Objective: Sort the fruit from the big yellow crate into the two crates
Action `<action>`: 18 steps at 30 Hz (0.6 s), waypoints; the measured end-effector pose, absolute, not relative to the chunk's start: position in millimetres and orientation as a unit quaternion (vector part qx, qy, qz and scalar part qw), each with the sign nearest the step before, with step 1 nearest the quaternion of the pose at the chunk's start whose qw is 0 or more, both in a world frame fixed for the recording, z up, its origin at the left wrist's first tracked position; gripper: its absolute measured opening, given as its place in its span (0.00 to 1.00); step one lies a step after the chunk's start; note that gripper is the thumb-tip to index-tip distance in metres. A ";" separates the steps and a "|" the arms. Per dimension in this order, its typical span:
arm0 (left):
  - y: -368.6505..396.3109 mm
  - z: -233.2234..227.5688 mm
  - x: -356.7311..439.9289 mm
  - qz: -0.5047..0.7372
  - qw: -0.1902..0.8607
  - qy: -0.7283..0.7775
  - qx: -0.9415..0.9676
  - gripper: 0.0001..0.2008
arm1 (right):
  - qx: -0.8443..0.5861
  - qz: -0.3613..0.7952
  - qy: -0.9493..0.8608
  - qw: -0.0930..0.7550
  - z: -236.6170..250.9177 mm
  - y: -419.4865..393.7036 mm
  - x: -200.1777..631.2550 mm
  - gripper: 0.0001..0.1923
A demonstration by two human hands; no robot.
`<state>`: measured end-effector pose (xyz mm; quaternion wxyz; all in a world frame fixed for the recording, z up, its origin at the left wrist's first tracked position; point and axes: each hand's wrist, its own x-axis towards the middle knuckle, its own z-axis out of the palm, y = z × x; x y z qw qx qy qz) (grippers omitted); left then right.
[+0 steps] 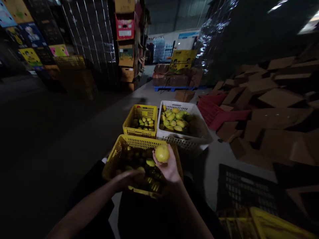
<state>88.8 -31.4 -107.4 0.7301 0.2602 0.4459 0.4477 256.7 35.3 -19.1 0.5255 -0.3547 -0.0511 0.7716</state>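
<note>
Sorting fruit out of the near yellow basket (117, 156) looks like the work in hand. On the left, the left hand (129, 179) reaches down into that basket among the dark green fruit; it is blurred and dim, so I cannot tell whether its fingers are closed on anything. To do this well, it would be wise to lift fruit singly rather than rake through the heap, since soft fruit bruises easily.

Just to the right, the right hand (169, 167) is raised over the same basket with its fingers wrapped from below around one round yellow fruit (161, 153). A loose, cupped hold suits it; I would judge that turning it under the weak light helps check colour and skin before it is placed, and that setting it down beats dropping it.

Beyond stand a smaller yellow basket (141, 111) with green fruit low inside, and right of it a white crate (186, 139) piled with yellower fruit.

Counted: two hands, one fruit held, two yellow baskets close by, one white crate. A red crate (211, 109) lies tipped further right, beside a heap of flattened cardboard (274, 99) too jumbled to count. A black crate (244, 189) sits near right.
</note>
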 end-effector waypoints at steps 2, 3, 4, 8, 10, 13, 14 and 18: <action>-23.8 -105.7 93.9 0.392 0.740 0.495 0.232 0.04 | -0.348 0.773 -0.041 0.529 -18.9 34.8 257.2 0.04; -11.9 -96.9 93.6 0.380 0.736 0.514 0.223 0.04 | -0.341 0.778 -0.038 0.526 -18.8 34.4 257.4 0.04; 5.0 -83.0 91.3 0.393 0.725 0.520 0.222 0.04 | -0.332 0.786 -0.038 0.521 -18.9 34.0 257.8 0.05; 90.3 1.5 69.2 0.486 0.680 0.491 0.246 0.08 | -0.325 0.797 -0.050 0.507 -19.0 34.4 259.6 0.08; 114.5 33.3 55.7 0.522 0.669 0.448 0.282 0.14 | -0.342 0.788 -0.056 0.508 -18.8 34.8 259.9 0.09; 105.6 31.2 40.2 0.509 0.634 0.453 0.365 0.17 | -0.356 0.781 -0.054 0.510 -17.7 33.1 259.1 0.10; 93.4 17.2 36.5 0.474 0.616 0.488 0.396 0.19 | -0.359 0.781 -0.048 0.509 -17.2 31.5 258.6 0.10; 32.9 -61.1 25.4 0.145 0.515 0.650 0.539 0.28 | -0.365 0.790 -0.052 0.489 -19.9 22.8 254.3 0.12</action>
